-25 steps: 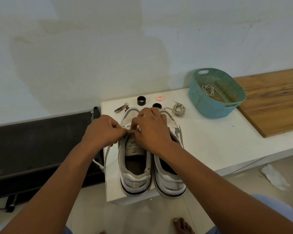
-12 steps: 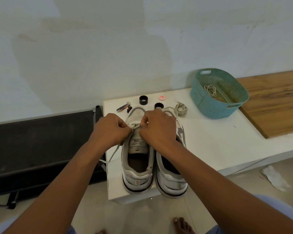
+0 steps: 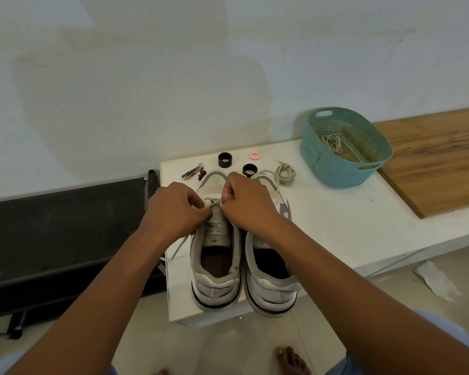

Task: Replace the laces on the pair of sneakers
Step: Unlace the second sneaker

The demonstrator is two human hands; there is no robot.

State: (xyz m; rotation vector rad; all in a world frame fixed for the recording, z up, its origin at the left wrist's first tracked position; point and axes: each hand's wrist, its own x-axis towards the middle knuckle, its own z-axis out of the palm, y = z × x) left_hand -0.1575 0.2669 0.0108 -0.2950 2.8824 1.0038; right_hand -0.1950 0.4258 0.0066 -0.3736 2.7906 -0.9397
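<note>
Presently we list the following. Item one: our pair of white low-top sneakers with black-edged soles, side by side, heels toward us, on the white tabletop [image 3: 336, 220]. The left sneaker [image 3: 214, 266] is the one in work; the right sneaker [image 3: 271, 280] touches it along its side.

Item two: a pale grey flat shoelace [image 3: 213, 202], crossed once over the front of the left sneaker's tongue, apparently at the lowest eyelets only. Its loose tail runs down past the left sneaker and hangs off the table edge.

Item three: our left hand [image 3: 173, 212], fingers curled and pinching the lace at the sneaker's left side. Item four: our right hand [image 3: 248, 205], fingers likewise curled, pinching the lace at the other side of the crossing.

Item five: a coiled grey lace [image 3: 285, 174], lying loose by the right sneaker's toe. Item six: a teal perforated plastic basket [image 3: 333, 171], holding another bundled lace [image 3: 333, 142].

Progress, as we judge it: lacing of the left sneaker has barely begun, with most eyelets left to thread. The right sneaker's lacing is hidden behind our right hand, so we cannot tell its state.
</note>
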